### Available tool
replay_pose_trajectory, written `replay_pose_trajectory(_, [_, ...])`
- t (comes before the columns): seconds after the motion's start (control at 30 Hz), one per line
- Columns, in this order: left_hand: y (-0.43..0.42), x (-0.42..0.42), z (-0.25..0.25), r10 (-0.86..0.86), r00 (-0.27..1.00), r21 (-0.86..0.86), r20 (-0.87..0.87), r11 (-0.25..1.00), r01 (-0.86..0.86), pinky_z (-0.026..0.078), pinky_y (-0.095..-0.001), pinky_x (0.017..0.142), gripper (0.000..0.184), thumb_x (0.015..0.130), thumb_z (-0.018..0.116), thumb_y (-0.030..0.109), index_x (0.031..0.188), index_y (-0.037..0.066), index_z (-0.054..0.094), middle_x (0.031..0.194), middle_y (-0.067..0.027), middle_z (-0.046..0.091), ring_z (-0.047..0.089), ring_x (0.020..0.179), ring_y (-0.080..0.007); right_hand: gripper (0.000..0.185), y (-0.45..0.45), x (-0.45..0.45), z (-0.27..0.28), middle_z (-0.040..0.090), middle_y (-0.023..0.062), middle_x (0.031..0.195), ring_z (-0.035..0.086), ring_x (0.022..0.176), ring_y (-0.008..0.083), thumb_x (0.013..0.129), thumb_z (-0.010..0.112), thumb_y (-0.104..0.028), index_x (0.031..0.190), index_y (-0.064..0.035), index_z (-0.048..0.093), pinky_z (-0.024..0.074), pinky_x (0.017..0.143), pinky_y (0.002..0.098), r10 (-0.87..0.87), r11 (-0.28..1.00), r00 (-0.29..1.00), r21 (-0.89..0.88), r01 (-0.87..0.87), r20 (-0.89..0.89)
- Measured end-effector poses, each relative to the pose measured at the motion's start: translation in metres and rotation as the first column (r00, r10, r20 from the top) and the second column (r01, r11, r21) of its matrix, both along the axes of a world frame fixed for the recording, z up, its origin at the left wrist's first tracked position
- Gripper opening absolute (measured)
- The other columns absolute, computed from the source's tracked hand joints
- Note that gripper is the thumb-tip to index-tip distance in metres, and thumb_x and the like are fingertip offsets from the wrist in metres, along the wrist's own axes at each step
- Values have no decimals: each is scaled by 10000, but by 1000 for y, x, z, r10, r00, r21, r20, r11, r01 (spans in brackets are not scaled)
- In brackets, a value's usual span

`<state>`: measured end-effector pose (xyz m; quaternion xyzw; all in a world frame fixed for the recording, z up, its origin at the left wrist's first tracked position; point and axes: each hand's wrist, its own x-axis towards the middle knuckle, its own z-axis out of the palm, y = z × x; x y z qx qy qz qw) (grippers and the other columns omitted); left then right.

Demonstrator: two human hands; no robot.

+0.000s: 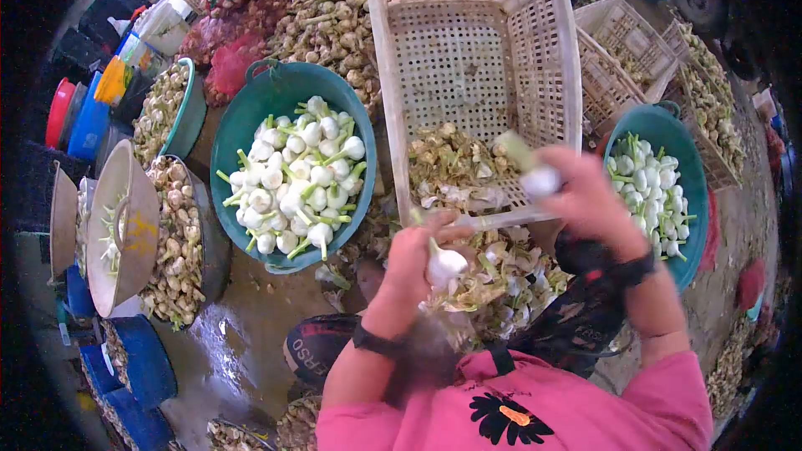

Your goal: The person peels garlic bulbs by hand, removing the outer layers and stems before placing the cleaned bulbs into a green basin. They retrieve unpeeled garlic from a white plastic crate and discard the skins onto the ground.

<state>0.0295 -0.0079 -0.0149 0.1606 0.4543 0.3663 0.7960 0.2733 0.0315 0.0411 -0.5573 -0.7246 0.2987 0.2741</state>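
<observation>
In my left hand (pixel 409 263) is a white garlic bulb (pixel 445 266), gripped with its pale stem pointing up past my fingers. My right hand (pixel 578 188), a little blurred, is closed around another garlic bulb (pixel 541 182) whose greenish stem sticks out toward the upper left. Both hands are over the near edge of a dirty white plastic crate (pixel 571 117). Dry garlic skins (pixel 455 169) lie in the crate's near end, and more peelings (pixel 493 284) are heaped below my hands, between my legs.
A green tub (pixel 224 138) of peeled garlic stands left of the crate, another green tub (pixel 695 225) of it on the right. Unpeeled garlic (pixel 330 21) is piled behind. Basins (pixel 138 259) and blue buckets (pixel 146 359) line the left; more crates (pixel 614 58) stand at the upper right.
</observation>
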Motion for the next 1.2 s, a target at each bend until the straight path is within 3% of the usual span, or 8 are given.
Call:
replay_pose_trajectory(0.17, [1, -21, -5, 273, 935, -187, 227, 954, -234, 539, -407, 661, 341, 921, 457, 364, 1014, 40, 504, 915, -108, 609, 622, 820, -275, 391, 23, 129, 38, 561, 187, 945, 575, 915, 349, 641, 662, -183, 991, -20, 598, 463, 811, 423, -123, 991, 522, 132, 19, 844])
replay_pose_trajectory(0.37, [-9, -16, -7, 147, 981, 12, 124, 989, -150, 550, -377, 692, 344, 896, 514, 187, 1174, 5, 428, 1037, -129, 588, 623, 833, -230, 344, 118, 42, -42, 633, 209, 954, 604, 894, 333, 783, 590, -211, 1035, 22, 597, 474, 802, 376, 303, 930, 885, -311, -194, 353])
replay_pose_trajectory(0.63, [-2, -87, 9, 354, 925, -6, 139, 934, -356, 541, -350, 720, 357, 894, 495, 46, 1232, -50, 430, 1023, -163, 616, 626, 884, -213, 415, 199, -71, -242, 636, 206, 952, 608, 873, 358, 779, 599, -280, 1091, -9, 558, 478, 763, 418, 45, 961, 978, -276, 13, 204])
replay_pose_trajectory(0.73, [22, -183, 63, 585, 808, 131, -62, 808, -575, 500, -365, 785, 345, 857, 555, 148, 1149, -32, 513, 1016, -150, 619, 609, 891, -229, 435, 221, -74, -315, 621, 228, 952, 581, 898, 402, 720, 631, -236, 1086, -16, 550, 473, 779, 457, 177, 977, 909, -180, -115, 377])
replay_pose_trajectory(0.8, [26, -268, 105, 679, 171, 689, -714, 724, 0, 470, -371, 873, 405, 892, 492, 242, 1178, -43, 470, 1052, -163, 606, 594, 951, -261, 484, 226, -73, -311, 628, 214, 942, 590, 886, 397, 626, 683, -208, 1042, 3, 554, 474, 773, 458, 253, 967, 922, -105, -232, 293])
replay_pose_trajectory(0.9, [26, -381, 173, 888, 366, 616, 280, 126, -777, 366, -455, 1018, 574, 914, 435, 320, 1306, -80, 306, 1213, -254, 502, 499, 1120, -350, 533, 238, -72, -311, 620, 220, 942, 601, 897, 371, 644, 704, -205, 1104, 7, 539, 484, 775, 413, 156, 976, 875, -210, -64, 458])
replay_pose_trajectory(1.03, [21, -399, 125, 596, 656, 458, 462, 473, -752, 441, -465, 925, 422, 873, 536, 268, 1157, -37, 472, 1207, -242, 505, 557, 1021, -351, 590, 230, -56, -291, 611, 169, 1055, 590, 972, 310, 681, 712, -222, 1188, -3, 503, 469, 821, 385, -61, 967, 980, -232, 104, 188])
replay_pose_trajectory(1.2, [43, -213, 77, 682, 717, 381, -145, 707, -596, 517, -408, 732, 261, 897, 522, 243, 1053, 36, 554, 1017, -150, 632, 630, 878, -269, 493, 159, -76, -128, 562, 101, 1161, 544, 1055, 198, 743, 652, -107, 1201, 11, 512, 447, 892, 321, -304, 922, 699, -385, 44, -648])
